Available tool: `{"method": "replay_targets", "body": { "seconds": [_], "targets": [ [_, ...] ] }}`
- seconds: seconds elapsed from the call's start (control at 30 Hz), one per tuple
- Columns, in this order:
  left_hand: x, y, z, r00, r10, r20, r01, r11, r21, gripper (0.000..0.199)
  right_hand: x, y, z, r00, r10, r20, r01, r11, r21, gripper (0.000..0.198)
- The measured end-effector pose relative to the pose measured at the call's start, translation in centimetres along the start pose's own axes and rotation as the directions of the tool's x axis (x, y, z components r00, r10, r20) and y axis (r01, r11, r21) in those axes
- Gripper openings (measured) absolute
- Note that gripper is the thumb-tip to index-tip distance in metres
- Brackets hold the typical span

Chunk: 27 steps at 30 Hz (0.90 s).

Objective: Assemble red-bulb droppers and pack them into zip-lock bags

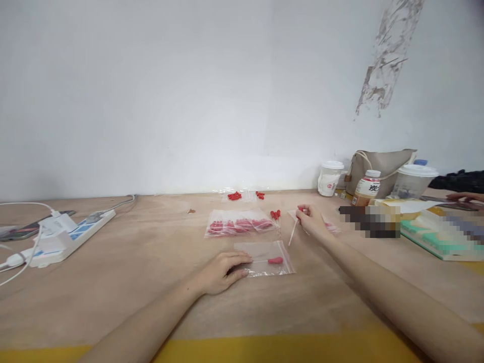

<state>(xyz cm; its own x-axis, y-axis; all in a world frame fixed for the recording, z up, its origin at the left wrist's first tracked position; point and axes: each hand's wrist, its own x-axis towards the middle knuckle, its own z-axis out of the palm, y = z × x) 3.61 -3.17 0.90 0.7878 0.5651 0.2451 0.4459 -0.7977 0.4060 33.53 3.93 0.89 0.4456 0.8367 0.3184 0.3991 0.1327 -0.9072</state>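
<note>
A clear zip bag (260,250) lies flat on the table, with one red-bulbed dropper (275,260) inside it. My left hand (223,271) rests on the bag's left end, fingers stretched out and thumb apart. Beyond it, my right hand (310,220) pinches another thin dropper (293,233) near its red top, its pale stem slanting down to the left. Several red-topped droppers (276,215) lie just left of that hand. A row of filled clear bags (238,224) with red bulbs is behind the zip bag. Another bag (333,228) shows partly behind my right wrist.
Loose red bulbs (234,196) lie on clear plastic by the wall. At left is a white power strip (81,237) with cables. A lidded cup (330,179), a bottle (366,188), a grey bag (381,169) and a green-white box (427,239) stand right. Another person's hand (467,197) is at far right.
</note>
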Motion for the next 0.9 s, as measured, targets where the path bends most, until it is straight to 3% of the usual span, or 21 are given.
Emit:
{"method": "replay_targets", "body": {
  "seconds": [0.1,0.2,0.3,0.37,0.43,0.53,0.6,0.73,0.83,0.9],
  "targets": [
    [0.1,0.0,-0.1,1.0,-0.014,-0.003,0.014,1.0,-0.006,0.034,-2.6,0.5,-0.8,0.996,0.094,0.01,-0.094,0.982,0.166,0.017],
    [0.1,0.0,-0.2,1.0,-0.013,0.003,0.013,1.0,-0.023,0.034,-4.6,0.8,-0.9,0.969,0.244,0.048,-0.24,0.871,0.428,0.015],
    [0.2,0.0,-0.1,1.0,-0.018,0.011,0.019,0.999,-0.039,0.034,-5.7,0.7,-1.2,0.909,0.354,0.219,-0.416,0.743,0.525,0.016],
    [0.2,-0.1,0.0,1.0,-0.019,0.003,0.019,0.999,-0.041,0.034,-6.1,0.6,-1.7,0.87,0.345,0.352,-0.483,0.743,0.464,0.018],
    [0.1,-0.2,0.1,1.0,-0.018,-0.005,0.018,0.999,-0.036,0.035,-6.3,0.5,-2.4,0.849,0.237,0.473,-0.415,0.852,0.319,0.02],
    [0.0,-0.2,0.2,0.999,-0.033,-0.008,0.032,0.999,-0.022,0.038,-6.4,0.7,-2.8,0.804,0.019,0.594,-0.115,0.986,0.124,0.022],
    [0.0,-0.3,0.2,0.999,-0.039,-0.003,0.039,0.999,-0.017,0.039,-6.6,1.0,-2.4,0.773,-0.067,0.63,0.012,0.996,0.091,0.024],
    [0.0,-0.2,0.1,0.999,-0.045,0.007,0.045,0.999,-0.011,0.039,-7.2,1.8,-1.0,0.756,-0.148,0.638,0.124,0.989,0.083,0.027],
    [0.0,-0.2,0.1,0.999,-0.054,0.003,0.054,0.998,-0.007,0.039,-7.6,1.8,-0.5,0.761,-0.182,0.622,0.171,0.982,0.078,0.028],
    [0.0,-0.2,0.1,0.998,-0.056,0.0,0.056,0.998,-0.01,0.04,-7.7,1.6,-0.6,0.722,-0.195,0.663,0.157,0.981,0.118,0.027]
  ]
}}
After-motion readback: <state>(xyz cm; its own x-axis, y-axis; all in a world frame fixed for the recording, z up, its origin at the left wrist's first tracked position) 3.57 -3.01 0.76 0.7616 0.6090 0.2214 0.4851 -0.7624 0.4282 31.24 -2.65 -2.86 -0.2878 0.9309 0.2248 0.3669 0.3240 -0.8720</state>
